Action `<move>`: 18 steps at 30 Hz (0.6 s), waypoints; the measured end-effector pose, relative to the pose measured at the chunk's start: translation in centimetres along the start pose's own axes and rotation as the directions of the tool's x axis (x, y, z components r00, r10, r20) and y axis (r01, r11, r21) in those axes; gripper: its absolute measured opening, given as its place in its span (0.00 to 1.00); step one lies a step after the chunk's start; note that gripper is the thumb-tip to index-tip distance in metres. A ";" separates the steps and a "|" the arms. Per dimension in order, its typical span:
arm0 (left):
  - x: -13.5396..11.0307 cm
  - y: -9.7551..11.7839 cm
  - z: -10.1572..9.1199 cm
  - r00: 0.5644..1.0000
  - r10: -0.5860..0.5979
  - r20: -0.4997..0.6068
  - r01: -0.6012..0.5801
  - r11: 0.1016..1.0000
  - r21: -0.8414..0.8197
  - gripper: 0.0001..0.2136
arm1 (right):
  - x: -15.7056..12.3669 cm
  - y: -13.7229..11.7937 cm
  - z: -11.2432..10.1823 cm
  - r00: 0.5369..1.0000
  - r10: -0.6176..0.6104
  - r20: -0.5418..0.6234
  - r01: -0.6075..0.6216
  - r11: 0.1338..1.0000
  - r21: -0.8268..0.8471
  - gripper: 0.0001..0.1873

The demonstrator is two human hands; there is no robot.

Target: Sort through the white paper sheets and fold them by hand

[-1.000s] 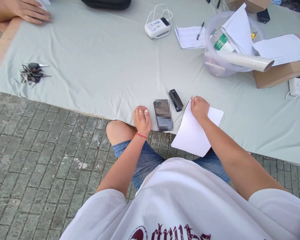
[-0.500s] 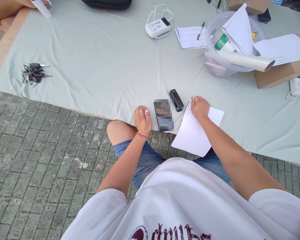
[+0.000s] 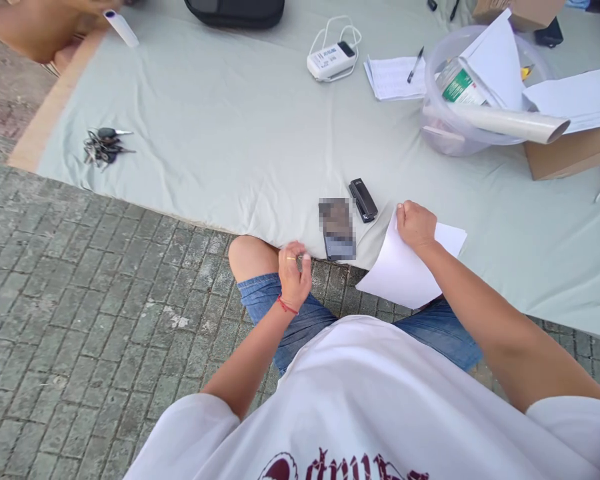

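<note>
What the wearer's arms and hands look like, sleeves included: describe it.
The left hand has a gold-coloured ring, with a thin red band around its wrist. The right hand shows neither. The left sleeve and right sleeve are short and white.

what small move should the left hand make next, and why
Probably reach across and steady the near edge of the paper: the right hand grips it only near its far left corner, its near part sticks out past the edge of the table, and the left hand looks empty.
</note>
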State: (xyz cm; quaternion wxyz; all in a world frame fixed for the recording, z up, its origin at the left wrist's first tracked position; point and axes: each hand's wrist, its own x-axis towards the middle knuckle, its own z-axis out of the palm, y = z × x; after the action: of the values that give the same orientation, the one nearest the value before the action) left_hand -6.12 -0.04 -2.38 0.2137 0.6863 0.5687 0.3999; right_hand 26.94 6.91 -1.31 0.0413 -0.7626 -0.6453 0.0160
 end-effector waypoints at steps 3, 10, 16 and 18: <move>-3.6 1.9 -0.3 0.988 0.010 0.157 0.010 0.992 -0.124 0.10 | -2.9 0.1 -2.5 0.998 -0.051 -0.040 0.051 0.999 0.006 0.19; -2.8 7.8 1.9 0.799 0.281 0.532 0.012 0.876 -0.481 0.29 | -7.5 -1.6 -7.6 0.966 -0.180 -0.188 0.197 0.977 0.078 0.18; -2.3 10.3 2.8 0.457 0.289 0.841 0.332 0.822 -0.463 0.20 | -7.2 -2.2 -8.3 0.952 -0.077 -0.296 0.129 0.978 0.162 0.17; -3.3 10.1 3.0 0.460 0.210 0.863 0.397 0.821 -0.411 0.19 | -6.9 -2.0 -8.0 0.953 -0.020 -0.303 0.079 0.980 0.185 0.17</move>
State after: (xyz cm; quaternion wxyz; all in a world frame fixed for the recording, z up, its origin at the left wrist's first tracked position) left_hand 2.34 -5.29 2.40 0.6899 0.6613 0.2686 0.1211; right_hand 24.45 0.06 6.66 0.2136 -0.7321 -0.6458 -0.0378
